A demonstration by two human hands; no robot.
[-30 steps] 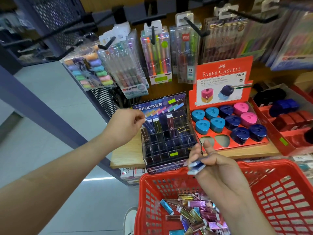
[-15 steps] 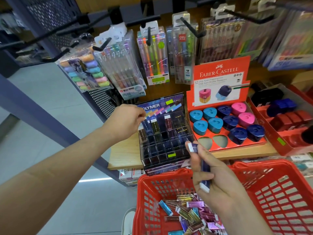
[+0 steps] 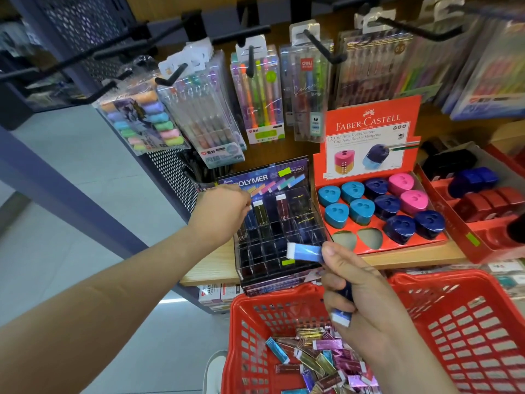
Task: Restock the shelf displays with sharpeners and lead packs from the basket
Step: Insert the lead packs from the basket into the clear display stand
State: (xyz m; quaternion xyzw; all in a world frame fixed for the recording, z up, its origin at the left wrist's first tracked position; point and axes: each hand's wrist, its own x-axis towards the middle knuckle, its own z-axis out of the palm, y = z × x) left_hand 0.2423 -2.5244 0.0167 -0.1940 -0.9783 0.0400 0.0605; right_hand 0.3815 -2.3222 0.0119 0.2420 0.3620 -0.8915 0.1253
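My left hand (image 3: pixel 220 213) reaches into the top left of the clear lead-pack display rack (image 3: pixel 279 245), fingers curled at a slot; what they hold is hidden. My right hand (image 3: pixel 358 297) hovers over the red basket (image 3: pixel 443 331) and holds two blue lead packs: one (image 3: pixel 304 251) pinched at the fingertips and pointing left, another (image 3: pixel 341 315) under the palm. Several loose lead packs (image 3: pixel 318 362) lie in the basket. The red Faber-Castell sharpener tray (image 3: pixel 377 240) holds teal, navy and pink sharpeners, with two front slots bare.
Pen and highlighter packs (image 3: pixel 257 95) hang on black hooks above the wooden shelf (image 3: pixel 208 268). A second red tray (image 3: pixel 483 206) with blue and red sharpeners stands at the right. A perforated dark panel (image 3: pixel 170 172) borders the shelf's left. Grey floor lies left.
My right hand turned a blue lead pack from upright to lying sideways and raised it toward the rack's front. My left hand stayed at the rack's top-left slots.
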